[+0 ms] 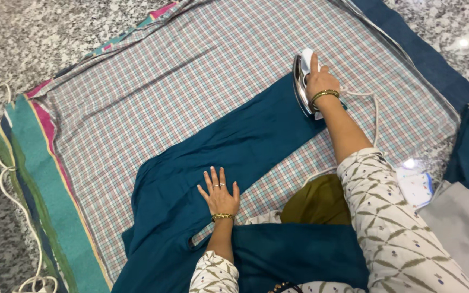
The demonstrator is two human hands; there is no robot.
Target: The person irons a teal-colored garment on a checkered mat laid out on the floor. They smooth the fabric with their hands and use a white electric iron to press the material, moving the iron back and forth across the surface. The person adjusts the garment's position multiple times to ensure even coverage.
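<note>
Ironing is under way: the right hand (321,81) grips the iron (301,81) at the far end of the teal garment (234,146) on the checked cloth (153,97), the left hand (220,194) lies flat and open, pinning it near her, so the next stroke likely needs steady tension.

A person irons a teal garment (229,157) spread over a checked cloth (191,70) on a speckled stone floor (39,38). The right hand (321,81) grips the iron (301,81) at the garment's far end, its white cord (373,108) trailing back beside the forearm. The left hand (220,196) lies flat on the garment, fingers (215,179) spread. A striped cloth (39,179) shows at the left edge, a rope (1,179) just beside it.
</note>
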